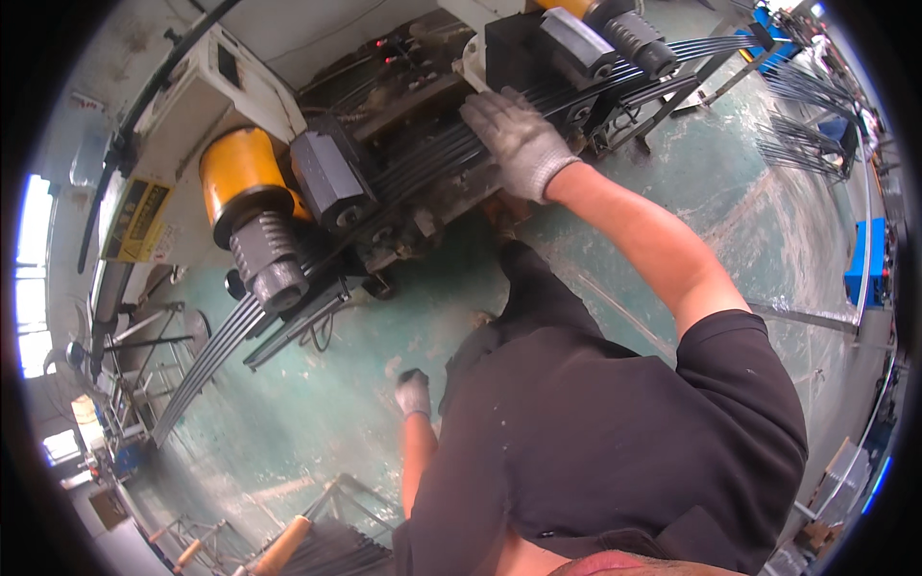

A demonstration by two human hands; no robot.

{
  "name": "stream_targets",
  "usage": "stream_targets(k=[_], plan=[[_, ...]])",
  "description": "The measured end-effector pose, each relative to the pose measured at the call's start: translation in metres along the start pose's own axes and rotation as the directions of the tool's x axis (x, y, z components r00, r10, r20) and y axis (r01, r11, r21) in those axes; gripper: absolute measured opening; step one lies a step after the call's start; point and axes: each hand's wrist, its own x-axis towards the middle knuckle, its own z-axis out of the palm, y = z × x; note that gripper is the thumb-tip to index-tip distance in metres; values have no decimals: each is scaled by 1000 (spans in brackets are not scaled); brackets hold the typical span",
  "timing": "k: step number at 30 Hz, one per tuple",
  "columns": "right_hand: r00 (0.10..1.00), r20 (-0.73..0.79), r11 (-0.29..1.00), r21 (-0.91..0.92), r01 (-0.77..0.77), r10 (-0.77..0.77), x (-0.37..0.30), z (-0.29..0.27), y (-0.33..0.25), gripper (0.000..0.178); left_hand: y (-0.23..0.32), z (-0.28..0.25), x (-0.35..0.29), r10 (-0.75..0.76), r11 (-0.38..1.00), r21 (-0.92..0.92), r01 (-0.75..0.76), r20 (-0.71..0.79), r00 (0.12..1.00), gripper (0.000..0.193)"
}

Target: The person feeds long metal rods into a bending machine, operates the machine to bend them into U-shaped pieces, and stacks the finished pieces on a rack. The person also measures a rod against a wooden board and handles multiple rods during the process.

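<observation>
My right hand, in a pale, soiled knit glove, reaches forward with its fingers stretched out flat. It lies over the long dark rods that run side by side through the machine. Nothing shows in its grip, and whether the palm presses on the rods I cannot tell. By my left side hangs my left hand, also gloved, with a dark patch toward the fingers. It is away from the machine, and its fingers are too small and indistinct to make out.
An orange cylinder with a ridged metal end and a grey angular block stand on the machine's left. Rod ends slope down past it. A wooden-handled metal frame stands lower left. More dark rods lie racked at far right.
</observation>
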Motion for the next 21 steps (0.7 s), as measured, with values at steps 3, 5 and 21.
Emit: stream_targets(k=[3,5,21], plan=[[999,-41,999,35,9,-8,9,-14,-4,81,-74,20,14,276,949,151,-276,24,961,21],[996,-85,998,36,41,-38,15,-14,-13,79,-90,33,8,344,912,218,-346,48,938,20],[960,-278,995,82,51,-26,22,-34,-15,73,16,-132,94,99,-588,713,-382,532,841,18]])
